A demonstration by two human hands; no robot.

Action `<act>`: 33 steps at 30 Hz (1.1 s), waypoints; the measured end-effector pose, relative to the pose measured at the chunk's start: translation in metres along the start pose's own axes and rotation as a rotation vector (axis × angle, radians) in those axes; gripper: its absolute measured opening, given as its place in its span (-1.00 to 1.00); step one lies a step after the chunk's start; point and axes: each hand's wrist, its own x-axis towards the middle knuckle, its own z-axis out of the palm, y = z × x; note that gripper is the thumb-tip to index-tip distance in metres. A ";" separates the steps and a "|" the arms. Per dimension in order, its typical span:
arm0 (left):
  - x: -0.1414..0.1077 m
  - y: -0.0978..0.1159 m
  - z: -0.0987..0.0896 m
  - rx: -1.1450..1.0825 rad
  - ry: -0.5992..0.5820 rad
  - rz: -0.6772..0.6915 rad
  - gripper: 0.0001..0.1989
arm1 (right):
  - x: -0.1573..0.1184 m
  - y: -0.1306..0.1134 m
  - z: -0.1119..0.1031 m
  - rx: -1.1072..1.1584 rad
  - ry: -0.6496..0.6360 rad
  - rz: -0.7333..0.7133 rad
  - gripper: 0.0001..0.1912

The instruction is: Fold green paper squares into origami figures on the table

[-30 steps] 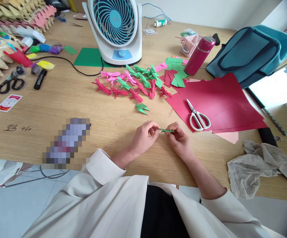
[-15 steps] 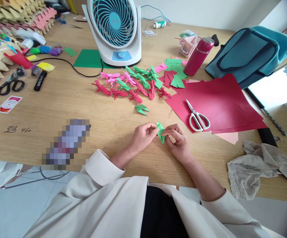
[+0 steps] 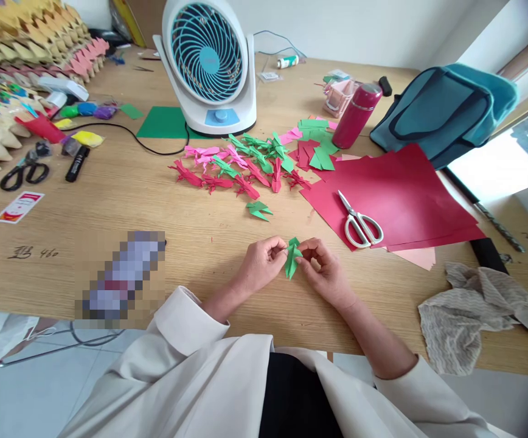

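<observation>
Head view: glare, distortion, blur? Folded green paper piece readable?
Head view: white glare patch blown out beside the soft teal bag; frame's right corners dark; outer areas look stretched, probably wide-angle distortion; coarse pixel blocks mask an item at left. Same head view: folded green paper piece fairly sharp, side edges partly covered by bare left hand and bare right hand.

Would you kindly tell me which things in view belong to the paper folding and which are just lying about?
Belonging, as far as I can judge:
green folded paper, held by the left hand and right hand
folded paper figures
red sheets
white-handled scissors

Apparently just lying about:
fan
red bottle
teal bag
crumpled cloth
black marker
</observation>
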 end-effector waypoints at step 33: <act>-0.001 -0.016 -0.002 0.194 0.003 0.110 -0.92 | 0.001 0.002 0.002 -0.177 -0.105 -0.021 -0.80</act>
